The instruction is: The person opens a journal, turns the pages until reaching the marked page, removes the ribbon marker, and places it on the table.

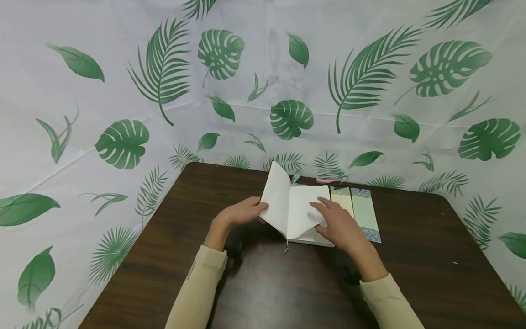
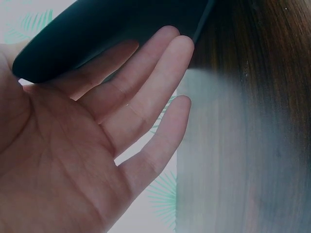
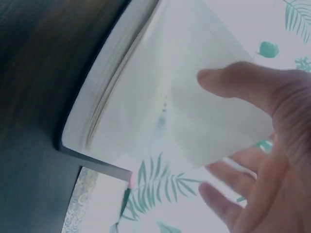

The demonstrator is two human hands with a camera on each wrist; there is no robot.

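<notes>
An open notebook (image 1: 274, 198) with blank white pages and a dark cover is in the middle of the head view. My left hand (image 1: 242, 211) holds its raised left side, thumb on the page and fingers against the dark cover (image 2: 112, 36). At the right side, my right hand (image 1: 339, 224) has a lifted page (image 1: 306, 205) between thumb and fingers. In the right wrist view the thumb (image 3: 218, 82) lies on one side of that page, with the fingers (image 3: 233, 179) on the other. A thin ribbon (image 1: 286, 249) hangs from the spine's near end.
Right of the notebook lie a pale green bookmark (image 1: 363, 210) with blue patterned ends and a cream bookmark (image 1: 342, 197), partly hidden. A pink tassel (image 1: 326, 181) shows behind them. The dark wooden table (image 1: 263, 292) meets a leaf-printed backdrop (image 1: 246, 91) at its far edge.
</notes>
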